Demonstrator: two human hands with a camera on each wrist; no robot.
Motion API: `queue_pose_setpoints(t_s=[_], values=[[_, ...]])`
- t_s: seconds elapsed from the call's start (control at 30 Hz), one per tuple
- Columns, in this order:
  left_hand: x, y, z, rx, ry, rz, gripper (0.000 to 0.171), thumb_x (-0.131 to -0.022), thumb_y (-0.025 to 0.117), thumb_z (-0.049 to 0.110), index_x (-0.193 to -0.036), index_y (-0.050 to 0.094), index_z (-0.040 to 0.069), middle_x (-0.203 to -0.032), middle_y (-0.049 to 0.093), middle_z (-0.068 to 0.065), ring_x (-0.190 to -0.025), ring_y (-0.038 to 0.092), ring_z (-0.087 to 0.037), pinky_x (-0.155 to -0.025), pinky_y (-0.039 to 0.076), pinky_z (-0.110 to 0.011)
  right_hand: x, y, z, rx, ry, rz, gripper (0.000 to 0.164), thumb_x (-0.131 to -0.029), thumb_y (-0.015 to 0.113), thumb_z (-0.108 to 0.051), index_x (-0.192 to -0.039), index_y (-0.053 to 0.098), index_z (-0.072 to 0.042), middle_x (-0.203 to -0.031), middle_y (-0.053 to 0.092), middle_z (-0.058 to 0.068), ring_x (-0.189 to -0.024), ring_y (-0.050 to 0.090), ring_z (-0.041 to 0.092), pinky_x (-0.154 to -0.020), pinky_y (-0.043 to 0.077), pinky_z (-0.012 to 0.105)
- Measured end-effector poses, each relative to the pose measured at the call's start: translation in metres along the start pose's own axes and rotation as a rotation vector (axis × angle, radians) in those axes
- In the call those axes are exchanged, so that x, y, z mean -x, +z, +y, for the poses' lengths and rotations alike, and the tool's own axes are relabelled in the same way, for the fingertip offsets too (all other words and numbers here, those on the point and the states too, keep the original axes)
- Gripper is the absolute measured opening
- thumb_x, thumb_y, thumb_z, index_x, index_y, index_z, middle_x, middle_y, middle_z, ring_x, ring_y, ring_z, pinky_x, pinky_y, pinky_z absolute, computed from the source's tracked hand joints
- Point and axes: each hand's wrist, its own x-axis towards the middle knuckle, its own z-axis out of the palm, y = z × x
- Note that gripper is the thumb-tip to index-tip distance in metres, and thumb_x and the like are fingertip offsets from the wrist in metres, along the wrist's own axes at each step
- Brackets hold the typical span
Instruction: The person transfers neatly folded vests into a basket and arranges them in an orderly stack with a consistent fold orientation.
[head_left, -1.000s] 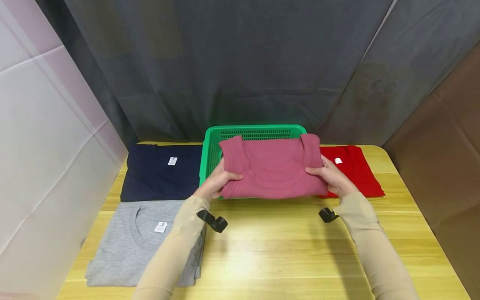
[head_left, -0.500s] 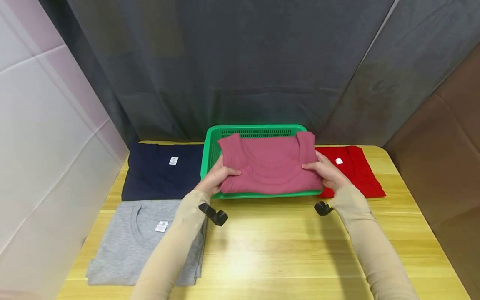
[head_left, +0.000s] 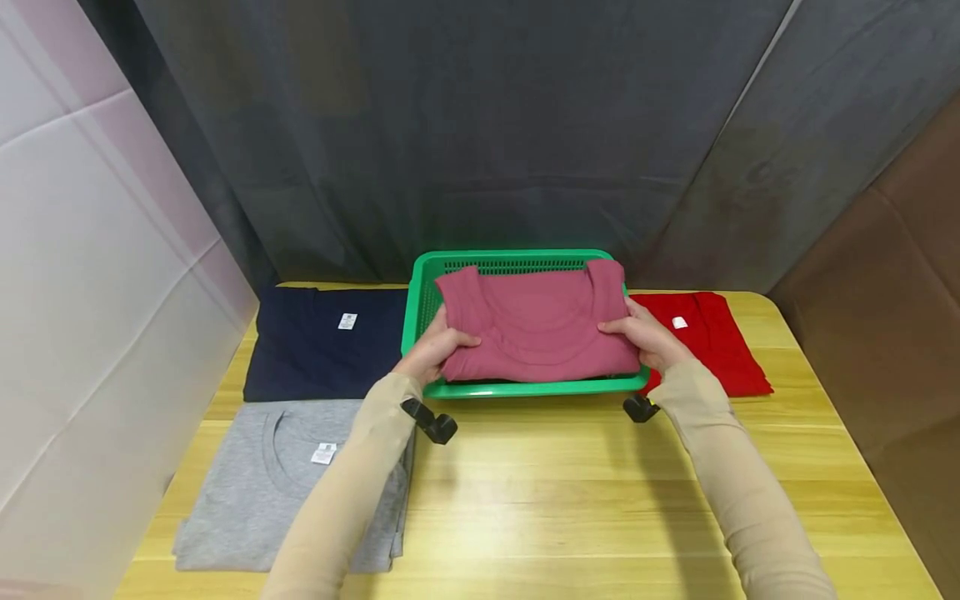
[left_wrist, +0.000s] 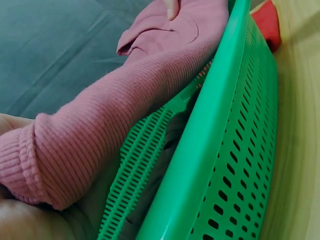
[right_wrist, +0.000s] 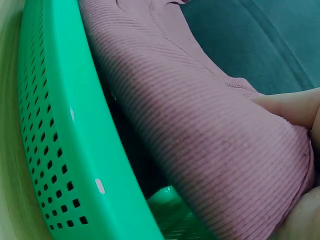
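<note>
A folded pink ribbed shirt (head_left: 540, 325) is held level at the mouth of a green plastic basket (head_left: 525, 389). My left hand (head_left: 437, 346) grips its left end, thumb on top and fingers beneath. At the other end my right hand (head_left: 648, 333) pinches it the same way. Both wrist views show the pink shirt (left_wrist: 100, 120) over the basket's opening, its near edge just inside the green rim (right_wrist: 85, 130). Something dark lies in the basket below the shirt; its kind is hard to make out.
To the left of the basket lies a folded navy shirt (head_left: 322, 358), with a folded grey shirt (head_left: 240, 500) in front of it. A folded red shirt (head_left: 712, 346) lies to the right. A dark curtain (head_left: 487, 125) hangs behind the wooden table (head_left: 540, 500).
Both hands have lowered the pink shirt and shifted it slightly away and left. The basket's front rim, hidden behind the shirt before, now shows below it. The other shirts have stayed put.
</note>
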Motion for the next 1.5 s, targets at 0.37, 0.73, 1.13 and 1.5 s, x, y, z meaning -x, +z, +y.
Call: queue_pose_setpoints(t_s=[0.37, 0.73, 1.13, 1.5], values=[[-0.007, 0.001, -0.002, -0.030, -0.013, 0.020, 0.076, -0.076, 0.056, -0.012, -0.139, 0.019, 0.010, -0.137, 0.029, -0.013, -0.124, 0.031, -0.026, -0.104, 0.029, -0.039, -0.008, 0.001, 0.001, 0.003, 0.022, -0.009, 0.061, -0.089, 0.053, -0.010, -0.141, 0.022, -0.011, -0.124, 0.038, 0.008, -0.107, 0.043, 0.022, -0.089, 0.042, 0.034], [-0.011, 0.001, -0.005, -0.032, -0.022, 0.040, 0.074, -0.074, 0.055, -0.015, -0.136, 0.020, 0.006, -0.139, 0.028, -0.013, -0.125, 0.028, -0.025, -0.104, 0.029, -0.038, -0.014, 0.002, 0.001, -0.015, 0.058, 0.006, 0.063, -0.090, 0.050, -0.008, -0.143, 0.018, -0.015, -0.127, 0.037, 0.009, -0.105, 0.044, 0.022, -0.090, 0.042, 0.036], [-0.013, 0.005, -0.008, -0.059, -0.034, 0.063, 0.069, -0.074, 0.055, -0.014, -0.133, 0.024, 0.004, -0.134, 0.031, -0.016, -0.122, 0.031, -0.027, -0.101, 0.032, -0.039, -0.018, 0.009, 0.003, -0.010, 0.058, 0.002, 0.067, -0.090, 0.049, -0.007, -0.146, 0.012, -0.015, -0.133, 0.032, 0.013, -0.110, 0.040, 0.024, -0.094, 0.039, 0.039], [-0.015, 0.003, -0.012, -0.081, -0.043, 0.087, 0.071, -0.074, 0.055, -0.014, -0.134, 0.023, 0.004, -0.135, 0.032, -0.016, -0.123, 0.032, -0.028, -0.102, 0.032, -0.041, -0.021, 0.012, 0.006, -0.002, 0.040, 0.001, 0.058, -0.089, 0.049, -0.005, -0.141, 0.022, -0.010, -0.122, 0.040, 0.009, -0.103, 0.045, 0.020, -0.092, 0.040, 0.037]])
